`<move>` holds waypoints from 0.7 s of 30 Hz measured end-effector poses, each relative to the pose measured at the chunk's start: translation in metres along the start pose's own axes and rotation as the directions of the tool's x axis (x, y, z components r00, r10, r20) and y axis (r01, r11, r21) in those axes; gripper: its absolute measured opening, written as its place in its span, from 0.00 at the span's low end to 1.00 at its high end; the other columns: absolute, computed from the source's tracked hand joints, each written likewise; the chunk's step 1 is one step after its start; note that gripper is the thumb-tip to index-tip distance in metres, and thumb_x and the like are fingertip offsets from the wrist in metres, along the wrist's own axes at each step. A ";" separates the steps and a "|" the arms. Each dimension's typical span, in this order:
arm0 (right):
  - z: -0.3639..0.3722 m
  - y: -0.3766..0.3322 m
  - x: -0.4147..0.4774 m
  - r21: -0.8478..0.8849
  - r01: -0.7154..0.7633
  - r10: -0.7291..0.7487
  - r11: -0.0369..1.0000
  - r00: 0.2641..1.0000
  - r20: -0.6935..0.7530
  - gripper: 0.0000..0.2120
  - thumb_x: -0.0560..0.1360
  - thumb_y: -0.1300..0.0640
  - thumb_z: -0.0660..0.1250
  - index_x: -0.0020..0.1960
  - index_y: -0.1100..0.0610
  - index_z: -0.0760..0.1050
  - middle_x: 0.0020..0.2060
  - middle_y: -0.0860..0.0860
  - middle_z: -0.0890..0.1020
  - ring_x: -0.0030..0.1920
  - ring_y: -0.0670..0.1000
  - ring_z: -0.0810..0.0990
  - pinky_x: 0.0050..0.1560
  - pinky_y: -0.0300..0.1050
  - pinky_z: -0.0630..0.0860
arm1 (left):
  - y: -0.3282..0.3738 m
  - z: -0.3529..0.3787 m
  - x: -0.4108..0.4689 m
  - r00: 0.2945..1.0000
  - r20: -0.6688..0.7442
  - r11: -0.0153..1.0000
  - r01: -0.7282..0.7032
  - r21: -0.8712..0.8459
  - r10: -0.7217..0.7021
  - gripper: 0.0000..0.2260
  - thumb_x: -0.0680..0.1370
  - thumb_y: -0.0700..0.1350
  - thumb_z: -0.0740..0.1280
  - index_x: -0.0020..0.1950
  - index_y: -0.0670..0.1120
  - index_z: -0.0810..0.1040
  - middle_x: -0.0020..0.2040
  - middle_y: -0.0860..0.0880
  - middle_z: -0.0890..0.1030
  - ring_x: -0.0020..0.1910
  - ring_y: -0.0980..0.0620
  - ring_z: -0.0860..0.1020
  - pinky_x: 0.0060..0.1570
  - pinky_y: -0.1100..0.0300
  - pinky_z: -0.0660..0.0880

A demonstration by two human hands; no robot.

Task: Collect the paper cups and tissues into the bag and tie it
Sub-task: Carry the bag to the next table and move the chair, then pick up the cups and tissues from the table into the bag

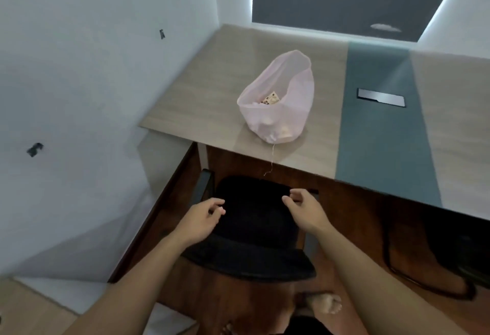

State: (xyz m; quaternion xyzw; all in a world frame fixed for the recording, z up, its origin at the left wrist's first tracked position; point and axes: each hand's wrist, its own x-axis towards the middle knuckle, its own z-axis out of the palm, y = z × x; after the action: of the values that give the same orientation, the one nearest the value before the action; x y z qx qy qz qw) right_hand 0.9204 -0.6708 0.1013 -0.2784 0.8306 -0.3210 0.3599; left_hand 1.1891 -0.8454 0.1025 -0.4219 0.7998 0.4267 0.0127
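Observation:
A pale pink plastic bag (278, 101) stands upright on the table (201, 101) near its front edge, its mouth wide open. Inside it I see a patterned paper cup (271, 98) and white tissue. A thin thread (271, 158) hangs from the bag's bottom over the table edge. My left hand (201, 219) and my right hand (305, 210) hover over the black chair, below and in front of the bag, apart from it. Both have loosely curled fingers and hold nothing.
A black office chair (252, 239) is tucked under the table in front of me. A teal strip (381, 112) runs across the table with a metal cable hatch (381, 97) in it. A white wall stands at the left. My bare feet show on the wooden floor.

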 end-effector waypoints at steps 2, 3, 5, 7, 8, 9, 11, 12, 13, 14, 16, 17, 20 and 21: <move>0.026 0.013 -0.033 -0.088 -0.003 0.009 0.996 0.997 0.071 0.28 0.85 0.39 0.67 0.78 0.54 0.73 0.73 0.50 0.80 0.71 0.52 0.79 0.69 0.48 0.76 | -0.015 0.010 -0.020 0.996 0.083 0.994 -0.037 0.103 0.029 0.17 0.87 0.57 0.63 0.71 0.54 0.81 0.61 0.60 0.85 0.58 0.62 0.82 0.63 0.57 0.80; 0.037 0.020 -0.046 -0.128 -0.004 0.017 0.992 0.995 0.100 0.28 0.85 0.38 0.66 0.78 0.55 0.74 0.73 0.50 0.80 0.71 0.52 0.79 0.69 0.47 0.76 | -0.021 0.016 -0.030 0.990 0.138 0.989 -0.052 0.142 0.032 0.18 0.86 0.60 0.62 0.69 0.54 0.83 0.60 0.60 0.85 0.58 0.63 0.82 0.63 0.56 0.80; 0.057 0.032 -0.070 -0.207 -0.023 0.056 0.978 0.986 0.154 0.31 0.84 0.34 0.65 0.77 0.55 0.75 0.71 0.51 0.81 0.70 0.53 0.80 0.67 0.46 0.77 | -0.032 0.028 -0.046 0.972 0.235 0.978 -0.070 0.198 0.022 0.23 0.84 0.67 0.60 0.65 0.55 0.85 0.56 0.61 0.85 0.55 0.63 0.81 0.60 0.55 0.80; 0.074 0.041 -0.089 -0.347 -0.018 0.088 0.938 0.978 0.188 0.32 0.84 0.29 0.60 0.74 0.53 0.78 0.66 0.50 0.84 0.65 0.53 0.83 0.63 0.48 0.79 | -0.039 0.040 -0.057 0.963 0.269 0.953 -0.106 0.283 0.027 0.26 0.83 0.71 0.57 0.63 0.56 0.85 0.58 0.60 0.84 0.58 0.60 0.81 0.63 0.51 0.79; 0.080 0.044 -0.096 -0.439 0.017 0.076 0.898 0.978 0.193 0.33 0.83 0.28 0.57 0.71 0.51 0.80 0.63 0.49 0.85 0.62 0.53 0.84 0.62 0.51 0.80 | -0.041 0.045 -0.060 0.963 0.265 0.927 -0.131 0.350 0.036 0.27 0.83 0.72 0.55 0.66 0.57 0.84 0.62 0.59 0.83 0.63 0.57 0.80 0.67 0.49 0.77; 0.086 0.046 -0.100 -0.521 0.055 0.058 0.852 0.979 0.198 0.33 0.83 0.27 0.54 0.69 0.50 0.81 0.61 0.50 0.86 0.60 0.54 0.84 0.62 0.53 0.80 | -0.042 0.049 -0.061 0.965 0.260 0.897 -0.153 0.415 0.045 0.28 0.83 0.71 0.53 0.69 0.58 0.83 0.66 0.59 0.81 0.67 0.54 0.78 0.70 0.47 0.74; 0.093 0.045 -0.104 -0.612 0.088 0.049 0.786 0.978 0.204 0.35 0.84 0.27 0.49 0.68 0.50 0.81 0.59 0.51 0.85 0.59 0.56 0.84 0.64 0.56 0.78 | -0.044 0.054 -0.063 0.966 0.252 0.845 -0.183 0.502 0.060 0.28 0.85 0.70 0.51 0.72 0.58 0.80 0.71 0.57 0.79 0.71 0.52 0.76 0.71 0.47 0.72; 0.095 0.044 -0.105 -0.636 0.083 0.063 0.768 0.977 0.203 0.36 0.85 0.28 0.47 0.68 0.51 0.81 0.59 0.53 0.85 0.60 0.58 0.83 0.64 0.57 0.77 | -0.045 0.056 -0.063 0.967 0.244 0.828 -0.191 0.527 0.068 0.28 0.85 0.68 0.50 0.73 0.57 0.80 0.72 0.56 0.79 0.71 0.51 0.76 0.70 0.47 0.73; 0.096 0.042 -0.106 -0.651 0.070 0.077 0.756 0.978 0.194 0.36 0.86 0.28 0.45 0.68 0.52 0.81 0.59 0.54 0.85 0.60 0.59 0.83 0.65 0.58 0.76 | -0.046 0.057 -0.063 0.970 0.230 0.816 -0.200 0.543 0.085 0.28 0.86 0.67 0.50 0.73 0.56 0.80 0.71 0.55 0.80 0.70 0.51 0.77 0.69 0.48 0.74; 0.096 0.040 -0.105 -0.660 0.048 0.097 0.749 0.979 0.182 0.37 0.86 0.29 0.44 0.67 0.52 0.81 0.60 0.54 0.85 0.61 0.60 0.82 0.65 0.59 0.75 | -0.047 0.059 -0.063 0.972 0.211 0.812 -0.203 0.548 0.101 0.27 0.86 0.66 0.50 0.72 0.55 0.81 0.70 0.55 0.81 0.69 0.51 0.78 0.67 0.49 0.75; 0.095 0.038 -0.102 -0.661 0.009 0.135 0.750 0.977 0.167 0.38 0.86 0.30 0.41 0.64 0.53 0.82 0.58 0.55 0.85 0.61 0.61 0.82 0.66 0.61 0.74 | -0.048 0.061 -0.060 0.975 0.175 0.810 -0.210 0.547 0.134 0.27 0.86 0.64 0.50 0.69 0.54 0.83 0.66 0.54 0.83 0.64 0.51 0.80 0.61 0.51 0.78; 0.094 0.038 -0.100 -0.664 -0.004 0.148 0.748 0.976 0.161 0.38 0.87 0.31 0.40 0.62 0.53 0.82 0.57 0.55 0.85 0.60 0.61 0.82 0.66 0.61 0.74 | -0.049 0.063 -0.058 0.975 0.154 0.803 -0.217 0.554 0.158 0.27 0.86 0.64 0.50 0.67 0.54 0.84 0.63 0.54 0.84 0.61 0.51 0.81 0.57 0.52 0.79; 0.092 0.041 -0.095 -0.691 -0.003 0.122 0.723 0.985 0.124 0.38 0.87 0.31 0.40 0.58 0.52 0.84 0.51 0.53 0.86 0.56 0.59 0.83 0.64 0.60 0.76 | -0.052 0.067 -0.051 0.974 0.089 0.778 -0.219 0.589 0.208 0.28 0.83 0.64 0.49 0.58 0.55 0.86 0.53 0.56 0.85 0.52 0.53 0.83 0.45 0.54 0.80; 0.091 0.044 -0.093 -0.695 -0.004 0.100 0.719 0.990 0.098 0.37 0.86 0.31 0.41 0.57 0.50 0.84 0.48 0.52 0.86 0.53 0.58 0.84 0.61 0.59 0.77 | -0.052 0.068 -0.049 0.975 0.077 0.776 -0.211 0.595 0.207 0.26 0.82 0.64 0.50 0.56 0.55 0.86 0.51 0.57 0.84 0.50 0.54 0.82 0.44 0.55 0.80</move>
State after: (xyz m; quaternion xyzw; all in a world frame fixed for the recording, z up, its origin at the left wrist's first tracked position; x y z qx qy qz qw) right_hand 1.0357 -0.6088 0.0595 -0.3894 0.8729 0.0417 0.2911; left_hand 1.2331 -0.7807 0.0431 -0.3033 0.9352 0.1521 0.1010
